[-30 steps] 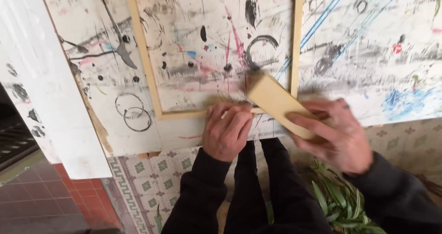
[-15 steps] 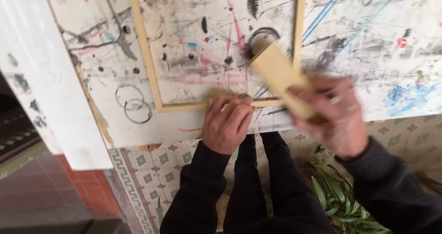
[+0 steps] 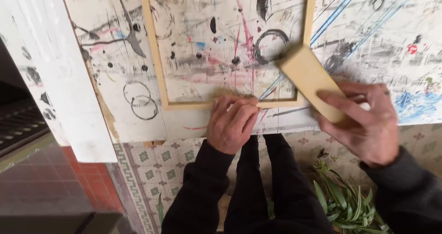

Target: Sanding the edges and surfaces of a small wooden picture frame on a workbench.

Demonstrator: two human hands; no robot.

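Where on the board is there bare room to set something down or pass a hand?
Free: inside the wooden frame, above the left hand; also the strip left of the frame by the ink rings. Crowded: the frame's near right corner, where the right hand holds the wooden block.

1. My left hand (image 3: 232, 123) presses on the bottom rail of a pale wooden frame (image 3: 159, 73), fingers curled over its edge.
2. The frame lies flat on a paint-marked white counter (image 3: 368, 45).
3. My right hand (image 3: 363, 123) grips a tan wooden block (image 3: 309, 79), tilted, its far end near the frame's lower right corner.
4. Below the counter I see patterned floor tiles (image 3: 147, 169), a green plant (image 3: 343, 201) and my dark legs (image 3: 271, 188).
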